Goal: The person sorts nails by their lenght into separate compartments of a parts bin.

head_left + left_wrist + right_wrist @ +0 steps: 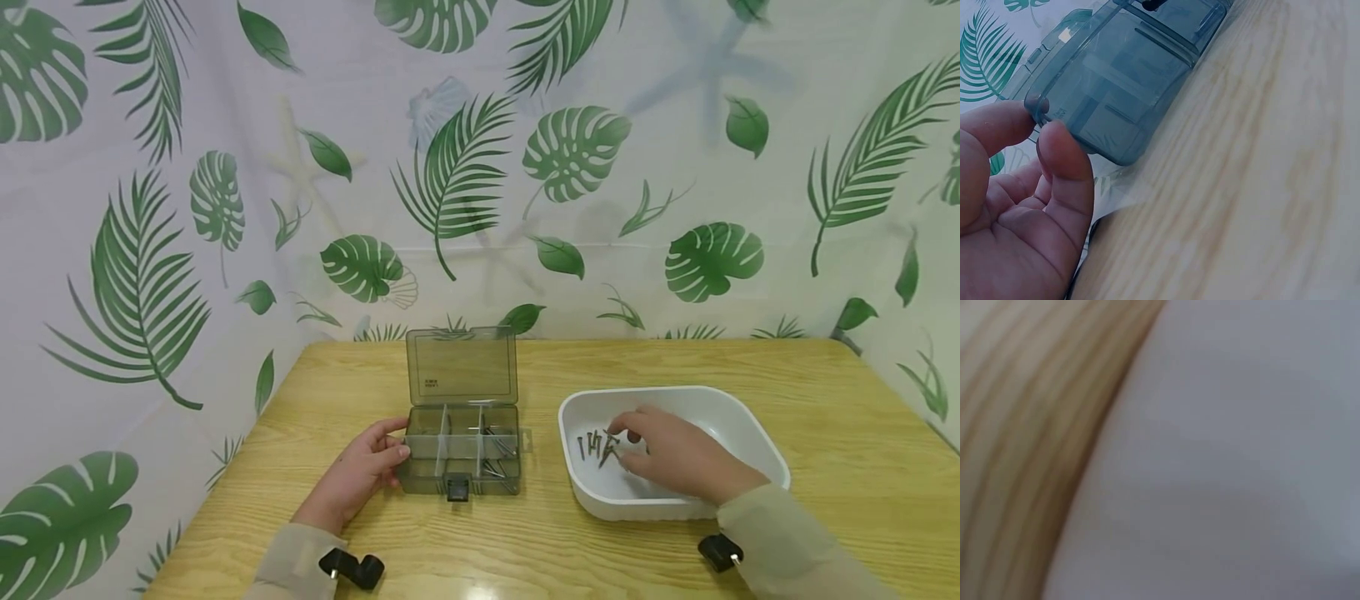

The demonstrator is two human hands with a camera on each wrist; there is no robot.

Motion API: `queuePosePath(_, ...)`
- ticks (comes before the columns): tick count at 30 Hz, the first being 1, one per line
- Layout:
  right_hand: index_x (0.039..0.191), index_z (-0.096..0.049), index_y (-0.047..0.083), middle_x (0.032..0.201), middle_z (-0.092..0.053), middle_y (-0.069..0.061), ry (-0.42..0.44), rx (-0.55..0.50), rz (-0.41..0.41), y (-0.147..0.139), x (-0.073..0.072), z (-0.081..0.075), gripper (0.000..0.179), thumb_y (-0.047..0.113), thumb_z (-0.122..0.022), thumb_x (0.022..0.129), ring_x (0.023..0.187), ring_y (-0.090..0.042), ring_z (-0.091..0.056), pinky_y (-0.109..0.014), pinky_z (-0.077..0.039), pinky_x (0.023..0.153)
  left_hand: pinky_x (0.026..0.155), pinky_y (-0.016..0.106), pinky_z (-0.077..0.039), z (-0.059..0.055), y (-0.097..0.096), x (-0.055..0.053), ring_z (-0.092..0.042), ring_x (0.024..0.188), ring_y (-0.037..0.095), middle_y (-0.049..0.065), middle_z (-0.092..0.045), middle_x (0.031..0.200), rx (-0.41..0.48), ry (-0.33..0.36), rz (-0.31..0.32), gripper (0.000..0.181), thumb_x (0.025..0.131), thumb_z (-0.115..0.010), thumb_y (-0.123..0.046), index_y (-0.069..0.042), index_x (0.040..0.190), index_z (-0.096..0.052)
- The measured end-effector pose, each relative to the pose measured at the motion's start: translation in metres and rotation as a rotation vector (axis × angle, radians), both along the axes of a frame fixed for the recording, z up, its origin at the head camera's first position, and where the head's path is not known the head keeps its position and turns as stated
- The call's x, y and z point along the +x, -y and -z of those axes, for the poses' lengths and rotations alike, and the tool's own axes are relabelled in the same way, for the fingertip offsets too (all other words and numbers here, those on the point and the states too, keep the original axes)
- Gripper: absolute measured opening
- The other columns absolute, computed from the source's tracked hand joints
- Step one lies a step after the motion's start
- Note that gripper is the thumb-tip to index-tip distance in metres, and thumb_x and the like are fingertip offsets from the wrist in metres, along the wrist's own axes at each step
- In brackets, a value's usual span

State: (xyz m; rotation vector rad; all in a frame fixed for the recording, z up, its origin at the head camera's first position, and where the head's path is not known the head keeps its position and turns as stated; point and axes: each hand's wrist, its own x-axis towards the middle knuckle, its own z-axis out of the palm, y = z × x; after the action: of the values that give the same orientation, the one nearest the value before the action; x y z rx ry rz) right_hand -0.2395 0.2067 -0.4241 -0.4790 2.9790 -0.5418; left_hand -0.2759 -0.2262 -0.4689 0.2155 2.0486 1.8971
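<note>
A smoky clear compartment box (pixel 461 483) stands on the table with its lid (pixel 462 367) raised. My left hand (pixel 367 458) pinches the box's left edge between thumb and fingers, also seen close up in the left wrist view, where the hand (pixel 1029 206) grips a corner of the box (pixel 1129 94). A few long metal pieces (pixel 498 471) lie in its right compartments. My right hand (pixel 675 454) reaches into a white tray (pixel 675 508), thumb and forefinger parted beside several small screws (pixel 592 444). In the right wrist view, only the blurred tray wall (pixel 1222 456) shows; the hand is out of frame.
The wooden table (pixel 540 550) runs under both containers, the tray standing right of the box. Behind it and to the sides hangs a white cloth (pixel 480 192) with green leaf prints. A latch (pixel 457 487) juts from the box's front.
</note>
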Motion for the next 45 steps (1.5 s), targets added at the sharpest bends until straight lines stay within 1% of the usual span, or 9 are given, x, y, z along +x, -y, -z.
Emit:
queuePosePath(6,0.117,-0.062,0.019,0.088,-0.054,0.005,0.094,0.000,0.014,-0.002,-0.002,0.005,0.037,0.022,-0.069,0.081,0.080,-0.014,-0.048,-0.036,-0.043,0.073,0.060,0.032,-0.049,0.001,0.000,0.001,-0.046,0.075,0.019,0.011,-0.047,0.104,-0.008,-0.004,-0.008,0.052,0.095,-0.056,-0.013,-0.008,0.142,-0.034)
queuePosePath(11,0.119,-0.062,0.020,0.083,-0.051,0.006,0.122,0.012,0.005,0.000,-0.002,0.007,0.039,0.024,-0.070,0.080,0.077,-0.013,-0.046,-0.034,-0.039,0.069,0.059,0.032,-0.049,0.002,0.000,0.001,-0.046,0.069,0.017,0.011,-0.048,0.103,-0.013,-0.009,-0.019,0.052,0.095,-0.056,-0.013,-0.009,0.142,-0.036)
queuePosePath(15,0.109,-0.064,0.022,0.079,-0.049,0.005,0.104,0.020,-0.021,-0.001,-0.002,0.008,0.031,0.025,-0.072,0.079,0.073,-0.013,-0.045,-0.033,-0.037,0.065,0.059,0.032,-0.049,0.003,0.000,0.001,-0.046,0.068,0.017,0.011,-0.048,0.104,-0.009,-0.009,-0.018,0.051,0.095,-0.056,-0.013,-0.009,0.142,-0.036)
queuePosePath(19,0.097,-0.062,0.023,0.075,-0.049,0.005,0.108,0.038,-0.017,-0.001,-0.003,0.007,0.022,0.026,-0.073,0.078,0.069,-0.013,-0.045,-0.032,-0.037,0.063,0.059,0.032,-0.050,0.004,0.001,0.000,-0.046,0.069,0.017,0.011,-0.048,0.104,-0.002,-0.008,-0.012,0.052,0.095,-0.056,-0.013,-0.008,0.142,-0.035)
queuePosePath(24,0.092,-0.062,0.022,0.074,-0.052,0.006,0.130,0.036,-0.013,0.001,-0.001,0.005,0.015,0.016,-0.069,0.080,0.068,-0.013,-0.047,-0.033,-0.039,0.062,0.059,0.032,-0.050,0.004,0.001,-0.001,-0.046,0.069,0.017,0.011,-0.048,0.103,-0.002,-0.011,-0.007,0.052,0.095,-0.055,-0.013,-0.008,0.142,-0.035)
queuePosePath(30,0.087,-0.062,0.024,0.075,-0.055,0.008,0.100,0.040,-0.021,-0.002,-0.002,0.010,0.021,0.005,-0.061,0.080,0.068,-0.012,-0.048,-0.033,-0.041,0.062,0.059,0.032,-0.050,0.003,0.000,0.000,-0.047,0.071,0.017,0.011,-0.049,0.103,-0.007,-0.015,-0.010,0.051,0.095,-0.055,-0.012,-0.008,0.142,-0.035)
queuePosePath(33,0.087,-0.062,0.024,0.075,-0.056,0.009,0.086,0.050,-0.026,-0.002,-0.003,0.012,0.021,0.004,-0.059,0.081,0.068,-0.011,-0.048,-0.033,-0.041,0.062,0.059,0.031,-0.049,0.002,-0.001,0.000,-0.047,0.072,0.018,0.011,-0.049,0.103,-0.004,-0.015,-0.013,0.051,0.095,-0.056,-0.011,-0.008,0.142,-0.035)
queuePosePath(39,0.089,-0.063,0.022,0.078,-0.056,0.009,0.078,0.074,0.003,-0.003,-0.004,0.011,0.018,0.006,-0.059,0.081,0.069,-0.011,-0.048,-0.033,-0.042,0.063,0.058,0.031,-0.049,0.001,-0.001,0.000,-0.047,0.073,0.019,0.011,-0.050,0.103,-0.003,-0.019,-0.012,0.052,0.094,-0.057,-0.011,-0.007,0.142,-0.035)
queuePosePath(45,0.091,-0.064,0.020,0.073,-0.051,0.008,-0.007,0.024,-0.015,-0.002,-0.004,0.006,0.019,0.005,-0.060,0.080,0.067,-0.011,-0.047,-0.031,-0.040,0.062,0.059,0.032,-0.050,0.001,0.000,0.000,-0.047,0.077,0.020,0.011,-0.049,0.104,-0.010,-0.006,-0.011,0.052,0.095,-0.056,-0.012,-0.008,0.142,-0.034)
